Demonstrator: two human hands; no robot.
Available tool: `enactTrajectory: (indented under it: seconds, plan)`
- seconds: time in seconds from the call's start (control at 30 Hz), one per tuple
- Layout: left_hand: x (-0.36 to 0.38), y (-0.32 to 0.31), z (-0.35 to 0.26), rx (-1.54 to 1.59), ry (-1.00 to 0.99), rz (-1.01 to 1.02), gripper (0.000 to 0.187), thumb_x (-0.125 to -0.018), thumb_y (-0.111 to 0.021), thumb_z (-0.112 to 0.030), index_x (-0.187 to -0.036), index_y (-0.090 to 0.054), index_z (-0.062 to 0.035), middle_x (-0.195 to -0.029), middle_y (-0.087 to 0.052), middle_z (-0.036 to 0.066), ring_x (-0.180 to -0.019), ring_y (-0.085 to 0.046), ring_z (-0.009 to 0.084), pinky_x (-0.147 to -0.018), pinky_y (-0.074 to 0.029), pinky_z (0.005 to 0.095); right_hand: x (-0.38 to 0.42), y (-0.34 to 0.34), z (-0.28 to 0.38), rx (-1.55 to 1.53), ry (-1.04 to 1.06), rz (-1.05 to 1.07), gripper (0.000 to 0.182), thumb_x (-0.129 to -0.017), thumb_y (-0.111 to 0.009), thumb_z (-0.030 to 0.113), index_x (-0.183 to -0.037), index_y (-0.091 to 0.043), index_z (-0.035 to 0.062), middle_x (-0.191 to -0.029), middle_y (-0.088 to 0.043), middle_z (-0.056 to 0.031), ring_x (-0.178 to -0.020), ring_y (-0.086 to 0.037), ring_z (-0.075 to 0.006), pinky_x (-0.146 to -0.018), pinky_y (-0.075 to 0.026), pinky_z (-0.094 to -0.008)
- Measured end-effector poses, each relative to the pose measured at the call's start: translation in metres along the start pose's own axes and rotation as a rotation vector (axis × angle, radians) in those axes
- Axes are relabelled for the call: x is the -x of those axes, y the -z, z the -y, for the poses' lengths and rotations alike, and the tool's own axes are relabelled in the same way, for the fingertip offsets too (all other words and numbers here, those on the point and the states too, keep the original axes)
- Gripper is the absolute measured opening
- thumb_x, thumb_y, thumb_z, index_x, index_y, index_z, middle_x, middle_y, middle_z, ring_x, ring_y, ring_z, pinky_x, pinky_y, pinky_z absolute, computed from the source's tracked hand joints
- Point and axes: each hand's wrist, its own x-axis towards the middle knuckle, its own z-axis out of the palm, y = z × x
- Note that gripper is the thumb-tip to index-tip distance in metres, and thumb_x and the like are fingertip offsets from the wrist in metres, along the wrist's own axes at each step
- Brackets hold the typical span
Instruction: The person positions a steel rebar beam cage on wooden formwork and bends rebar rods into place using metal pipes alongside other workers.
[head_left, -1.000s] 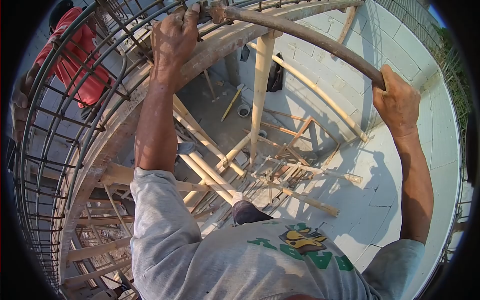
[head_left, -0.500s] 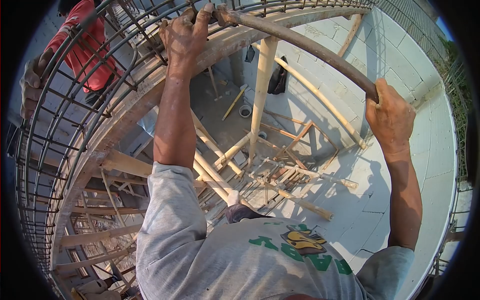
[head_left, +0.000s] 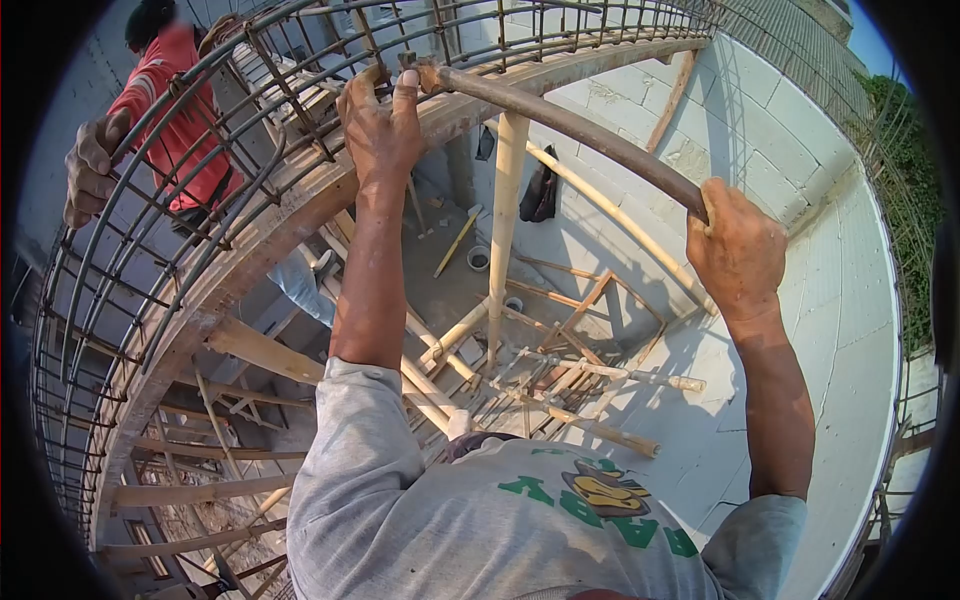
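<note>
My right hand (head_left: 737, 245) is wrapped round the lower end of a long brown pipe (head_left: 580, 125). The pipe's far end, a rusty head (head_left: 428, 75), lies against the bars of a curved rebar cage (head_left: 335, 72). Close to that head my left hand (head_left: 383, 125) has its fingers bent at the bars, thumb up; what it grips is too small to make out. Below the cage runs a curved wooden formwork board (head_left: 290, 215).
A co-worker in a red shirt (head_left: 185, 110) stands at the upper left, one hand (head_left: 92, 170) on the cage. Bamboo poles (head_left: 507, 200) rise from below. A pale block wall (head_left: 800, 300) curves along the right. A bucket (head_left: 478, 259) stands on the floor.
My right hand and the pipe's near end have shifted left and slightly down in view. The rebar cage sits lower in view, and the co-worker's hand appears further right.
</note>
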Motion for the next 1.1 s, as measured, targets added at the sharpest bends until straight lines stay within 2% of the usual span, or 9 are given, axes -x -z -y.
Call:
enactTrajectory:
  seconds: [0.1, 0.23, 0.33, 0.47, 0.63, 0.73, 0.8, 1.0, 1.1]
  plan:
    - [0.058, -0.005, -0.045, 0.234, 0.137, -0.157, 0.059, -0.094, -0.058, -0.046, -0.127, -0.050, 0.0026, -0.126, -0.050, 0.019, -0.125, -0.044, 0.0328, -0.107, -0.032, 0.0416, -0.002, 0.002, 0.000, -0.015, 0.001, -0.001, 0.022, -0.071, -0.073, 0.009, -0.084, -0.055, 0.0097, -0.066, -0.058, -0.0054, -0.057, -0.065, -0.0223, -0.052, -0.053, -0.0339]
    - [0.103, -0.060, -0.069, 0.818, 0.512, 0.022, 0.082, -0.093, -0.049, -0.061, -0.137, -0.035, 0.0066, -0.139, -0.038, 0.023, -0.134, -0.034, 0.0328, -0.114, -0.024, 0.0417, 0.001, 0.005, 0.002, -0.035, 0.005, -0.002, 0.022, -0.070, -0.073, 0.009, -0.083, -0.054, 0.0097, -0.066, -0.056, -0.0053, -0.059, -0.065, -0.0223, -0.052, -0.052, -0.0342]
    - [0.082, -0.084, -0.068, 1.239, 0.620, -0.022, 0.084, -0.092, -0.048, -0.064, -0.138, -0.036, 0.0057, -0.137, -0.044, 0.025, -0.133, -0.039, 0.0313, -0.112, -0.029, 0.0446, 0.001, 0.006, 0.003, -0.036, 0.001, -0.004, 0.022, -0.070, -0.072, 0.009, -0.082, -0.054, 0.0101, -0.066, -0.055, -0.0049, -0.058, -0.063, -0.0219, -0.052, -0.051, -0.0345]
    - [0.062, -0.084, -0.083, 1.722, 0.686, 0.294, 0.082, -0.091, -0.047, -0.065, -0.137, -0.040, 0.0019, -0.128, -0.055, 0.021, -0.127, -0.047, 0.0306, -0.109, -0.034, 0.0450, 0.000, -0.003, -0.002, -0.033, -0.005, -0.045, 0.023, -0.068, -0.073, 0.010, -0.081, -0.054, 0.0103, -0.064, -0.053, -0.0043, -0.058, -0.062, -0.0211, -0.052, -0.051, -0.0336]
    - [0.094, -0.094, -0.165, 1.797, 0.607, 0.566, 0.069, -0.096, -0.044, -0.058, -0.129, -0.051, 0.0023, -0.125, -0.058, 0.019, -0.123, -0.050, 0.0290, -0.107, -0.036, 0.0438, -0.011, -0.017, -0.008, -0.063, 0.020, -0.076, 0.022, -0.067, -0.073, 0.010, -0.078, -0.054, 0.0107, -0.064, -0.053, -0.0034, -0.055, -0.062, -0.0206, -0.049, -0.050, -0.0326]
    - [0.096, -0.084, -0.204, 2.075, 0.846, 0.261, 0.040, -0.098, -0.046, -0.038, -0.099, -0.061, -0.0012, -0.091, -0.068, 0.017, -0.098, -0.064, 0.0310, -0.099, -0.045, 0.0453, 0.003, -0.010, 0.001, -0.013, -0.015, -0.084, 0.018, -0.068, -0.068, 0.013, -0.074, -0.051, 0.0082, -0.059, -0.052, -0.0043, -0.051, -0.061, -0.0200, -0.048, -0.050, -0.0331]
    - [0.095, -0.073, -0.203, 2.127, 0.922, 0.339, 0.040, -0.098, -0.049, -0.041, -0.086, -0.062, -0.0059, -0.063, -0.058, 0.006, -0.073, -0.064, 0.0235, -0.089, -0.051, 0.0435, 0.005, 0.004, 0.006, 0.013, 0.005, -0.072, 0.016, -0.067, -0.067, 0.015, -0.075, -0.056, 0.0054, -0.059, -0.057, -0.0068, -0.052, -0.063, -0.0203, -0.049, -0.052, -0.0324]
    - [0.095, -0.078, -0.179, 2.127, 0.675, 0.433, 0.039, -0.098, -0.049, -0.042, -0.083, -0.060, -0.0076, -0.055, -0.048, 0.000, -0.056, -0.052, 0.0159, -0.077, -0.050, 0.0396, 0.017, 0.042, 0.014, -0.188, -0.002, 0.053, 0.024, -0.077, -0.069, 0.020, -0.086, -0.059, -0.0007, -0.076, -0.060, -0.0125, -0.070, -0.066, -0.0261, -0.062, -0.054, -0.0374]
    - [0.086, -0.068, -0.194, 2.015, 0.826, 0.339, 0.039, -0.098, -0.051, -0.041, -0.078, -0.057, -0.0076, -0.052, -0.044, -0.001, -0.054, -0.051, 0.0171, -0.076, -0.046, 0.0383, 0.038, 0.088, -0.015, -0.282, -0.053, 0.015, 0.030, -0.080, -0.071, 0.026, -0.091, -0.061, 0.0006, -0.088, -0.059, -0.0141, -0.082, -0.064, -0.0269, -0.071, -0.054, -0.0380]
